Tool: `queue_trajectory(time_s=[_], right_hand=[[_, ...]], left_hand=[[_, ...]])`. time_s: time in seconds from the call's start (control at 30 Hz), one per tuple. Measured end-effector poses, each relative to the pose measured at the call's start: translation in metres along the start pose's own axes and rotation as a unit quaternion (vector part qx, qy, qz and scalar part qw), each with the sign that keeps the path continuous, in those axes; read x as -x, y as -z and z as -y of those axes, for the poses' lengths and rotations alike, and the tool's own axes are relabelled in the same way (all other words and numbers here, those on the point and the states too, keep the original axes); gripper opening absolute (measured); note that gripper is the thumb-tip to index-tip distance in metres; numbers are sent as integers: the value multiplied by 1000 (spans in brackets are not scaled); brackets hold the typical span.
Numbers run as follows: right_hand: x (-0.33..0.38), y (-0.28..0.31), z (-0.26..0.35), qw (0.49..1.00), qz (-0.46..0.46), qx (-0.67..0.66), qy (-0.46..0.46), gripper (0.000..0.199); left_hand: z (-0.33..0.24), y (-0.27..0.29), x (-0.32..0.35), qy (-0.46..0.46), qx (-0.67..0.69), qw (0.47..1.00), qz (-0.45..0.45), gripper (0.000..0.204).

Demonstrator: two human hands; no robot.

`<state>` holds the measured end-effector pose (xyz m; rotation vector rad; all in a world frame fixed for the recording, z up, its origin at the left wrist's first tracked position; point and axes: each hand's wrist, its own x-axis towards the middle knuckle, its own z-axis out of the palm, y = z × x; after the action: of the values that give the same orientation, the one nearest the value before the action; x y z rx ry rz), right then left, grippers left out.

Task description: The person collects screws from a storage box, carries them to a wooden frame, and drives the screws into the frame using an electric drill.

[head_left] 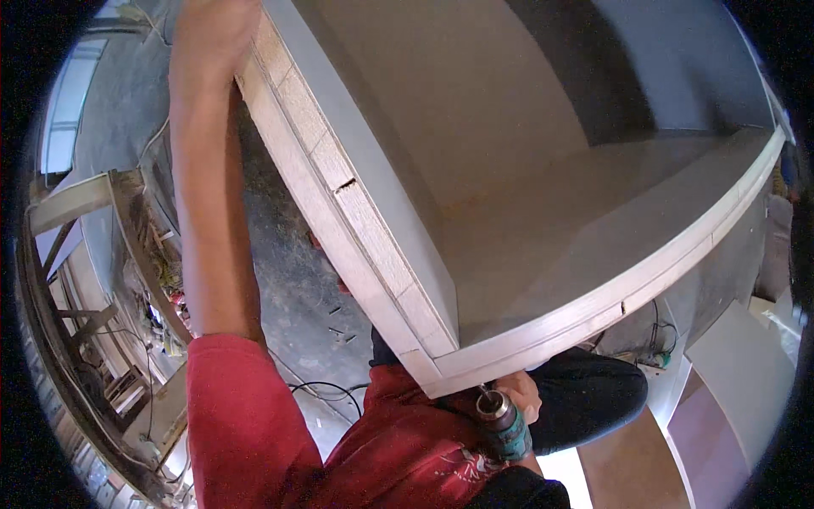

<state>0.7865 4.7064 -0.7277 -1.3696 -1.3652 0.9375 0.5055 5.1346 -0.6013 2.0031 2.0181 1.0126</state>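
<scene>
A large box-like cabinet carcass [551, 204] with grey inner panels and a pale wooden edge frame [373, 229] fills the upper right, one corner pointing toward me. My left arm reaches up along its left side. At the top, my left hand [216, 30] is against the wooden edge, its fingers cut off or hidden. Beneath the near corner, my right hand [519, 394] is wrapped round a teal and dark cordless drill [509, 431]. The drill's metal chuck points up toward the underside of the frame. Whether its tip touches the wood is hidden.
On the left stands a wooden frame structure [76, 204] with clutter behind it. Cables [326, 390] and small dark bits [335, 331] lie on the grey floor. Flat boards [627, 458] lie at lower right, near my bent knee [593, 399].
</scene>
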Motion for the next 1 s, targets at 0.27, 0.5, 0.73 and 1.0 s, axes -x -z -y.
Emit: queue_trajectory(time_s=[0.27,0.5,0.73,1.0], right_hand=[[5,6,20,972,70,187,-123,21],[23,-2,1,938,-23,280,-201,27],[6,-2,24,995,-86,15,-47,15],[5,3,31,996,-40,81,3,11]], left_hand=[[14,-5,-15,75,174,982,-22,31],[-61,40,85,-270,34,853,445,35],[-63,31,120,-467,58,805,362,35],[30,-5,-22,91,314,940,-101,52]])
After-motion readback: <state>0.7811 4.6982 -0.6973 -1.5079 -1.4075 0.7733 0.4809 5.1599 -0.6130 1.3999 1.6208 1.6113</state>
